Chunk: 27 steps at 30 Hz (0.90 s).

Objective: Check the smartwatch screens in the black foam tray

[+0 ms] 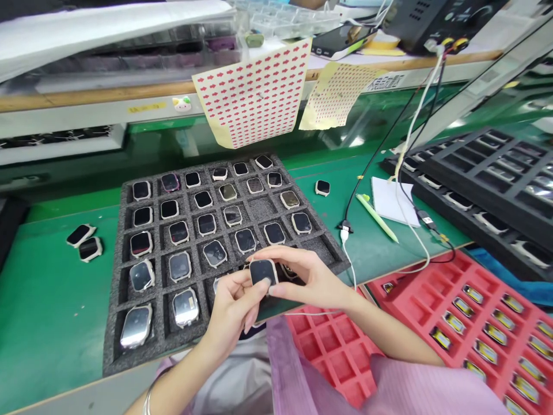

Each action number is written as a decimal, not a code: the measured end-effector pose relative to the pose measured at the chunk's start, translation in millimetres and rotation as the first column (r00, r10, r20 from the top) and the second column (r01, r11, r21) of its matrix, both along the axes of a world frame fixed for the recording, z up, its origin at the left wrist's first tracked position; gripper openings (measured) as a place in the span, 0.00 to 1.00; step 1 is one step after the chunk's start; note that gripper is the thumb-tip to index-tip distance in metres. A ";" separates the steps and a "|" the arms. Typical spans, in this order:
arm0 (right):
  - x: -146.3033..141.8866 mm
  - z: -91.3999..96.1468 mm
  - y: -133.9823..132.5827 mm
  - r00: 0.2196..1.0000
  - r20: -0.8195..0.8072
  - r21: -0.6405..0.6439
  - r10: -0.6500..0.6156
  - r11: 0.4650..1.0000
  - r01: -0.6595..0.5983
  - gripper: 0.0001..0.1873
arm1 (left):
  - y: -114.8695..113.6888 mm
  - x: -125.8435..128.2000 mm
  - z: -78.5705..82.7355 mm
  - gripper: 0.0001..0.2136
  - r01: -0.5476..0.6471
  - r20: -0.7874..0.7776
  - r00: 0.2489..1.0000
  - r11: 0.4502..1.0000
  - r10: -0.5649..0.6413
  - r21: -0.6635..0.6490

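The place looks like an electronics workshop: on a green-topped bench (47, 302) lies a grey foam tray (114, 288) whose compartments hold rows of square watch-like devices (142, 217), with a red compartmented tray (415, 294) of small parts (464, 306) nearby. Sheets of red-arrow stickers (259, 80) hang from the shelf (99, 96) above, where a black box (423, 23) stands (plugs (461, 44) poke from its side).

Room at 9 o'clock from the bare left hand (233, 305)
Smooth green worktop (47, 323) lies free past the rectangular grey foam tray (112, 308); a red-arrowed paper sheet (254, 95) hangs at 12, a thin black white-plugged cable (344, 233) at 2.
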State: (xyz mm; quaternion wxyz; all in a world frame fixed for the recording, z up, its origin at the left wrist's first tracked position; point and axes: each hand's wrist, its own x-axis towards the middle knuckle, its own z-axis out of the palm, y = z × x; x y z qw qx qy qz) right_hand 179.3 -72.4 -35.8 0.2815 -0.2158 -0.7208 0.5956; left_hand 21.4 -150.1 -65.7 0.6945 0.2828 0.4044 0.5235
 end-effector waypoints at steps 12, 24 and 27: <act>13.5 20.8 -1.2 0.940 0.310 0.525 -0.144 0.850 -0.043 0.21 | -2.5 5.7 -0.7 0.11 0.046 -0.218 0.976 0.997 -0.030 0.068; 17.4 26.1 -2.1 0.940 0.293 0.425 -0.177 0.904 0.038 0.21 | -3.8 11.6 2.0 0.06 -0.016 -0.247 0.968 0.995 0.041 0.102; 22.7 28.9 -2.4 0.945 0.270 0.400 -0.182 0.914 0.062 0.22 | -4.8 12.3 2.4 0.06 0.002 -0.265 0.964 0.995 0.025 0.101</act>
